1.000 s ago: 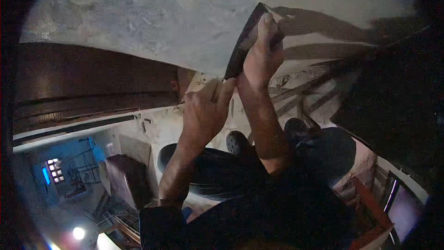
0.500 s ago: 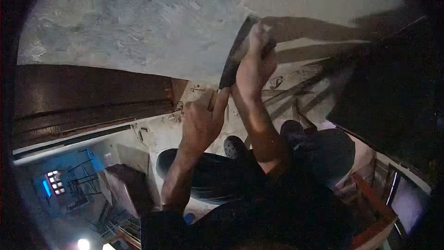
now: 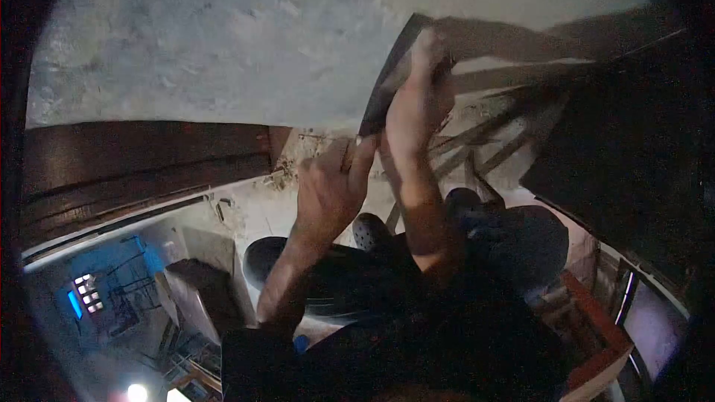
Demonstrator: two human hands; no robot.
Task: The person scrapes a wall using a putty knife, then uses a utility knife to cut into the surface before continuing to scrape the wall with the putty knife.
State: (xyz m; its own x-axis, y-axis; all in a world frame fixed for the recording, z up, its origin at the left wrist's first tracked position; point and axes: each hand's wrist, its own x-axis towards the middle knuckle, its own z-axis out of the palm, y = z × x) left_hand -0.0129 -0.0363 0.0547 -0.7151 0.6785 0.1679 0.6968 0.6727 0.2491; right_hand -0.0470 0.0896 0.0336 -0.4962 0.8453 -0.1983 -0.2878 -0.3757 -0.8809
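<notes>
Two bare hands are brought together at one flat, dark tool (image 3: 386, 83), which is set slantwise against a pale, plastered surface (image 3: 201, 45). Its upper part is grasped in the right hand (image 3: 414, 119), with the thumb laid along it and the other fingers mostly hidden behind. The lower end is touched by the extended fingers of the left hand (image 3: 328, 187); whether that end is also pinched cannot be told.

Compared with half a second earlier, the tool's lower end is seen a little farther from the end of the brown panel (image 3: 149, 160), while the whole view is slightly shifted. The tool's slant is little changed, so guidance at both ends appears to be kept while a small shift along the surface is made. The surface is mottled bluish grey on the tool's left and plainer beige beyond, where long shadows (image 3: 514, 45) are cast. Below the hands, a perforated dark shoe (image 3: 370, 234) is seen.
</notes>
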